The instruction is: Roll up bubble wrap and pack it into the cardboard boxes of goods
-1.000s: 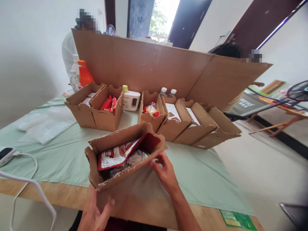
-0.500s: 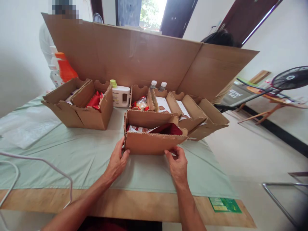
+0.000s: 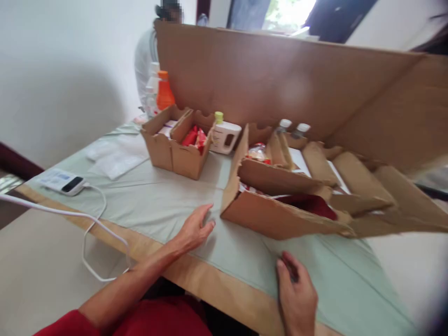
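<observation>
My left hand (image 3: pixel 196 229) is held over the green cloth, its fingers apart and nothing in it. To its right stands a cardboard box (image 3: pixel 280 217) with a dark red item (image 3: pixel 310 205) and a printed packet inside; the hand does not touch it. Below that box's front side, my right hand (image 3: pixel 296 280) has curled fingers with a gap between thumb and fingers, and holds nothing. Two joined boxes (image 3: pixel 185 161) at the left contain red packets (image 3: pixel 194 138) and a pale item. Another box behind the front one holds a clear and red packet (image 3: pixel 259 153).
A white bottle (image 3: pixel 221 140) with a green cap and an orange bottle (image 3: pixel 164 93) stand behind. Tall cardboard (image 3: pixel 273 74) spans the back. A white device (image 3: pixel 68 183) with a cable and clear plastic (image 3: pixel 119 156) lie left. A person (image 3: pixel 145 60) is behind.
Both hands have let go of the front cardboard box and drawn away from it. The view has turned left, bringing the white device into sight.
</observation>
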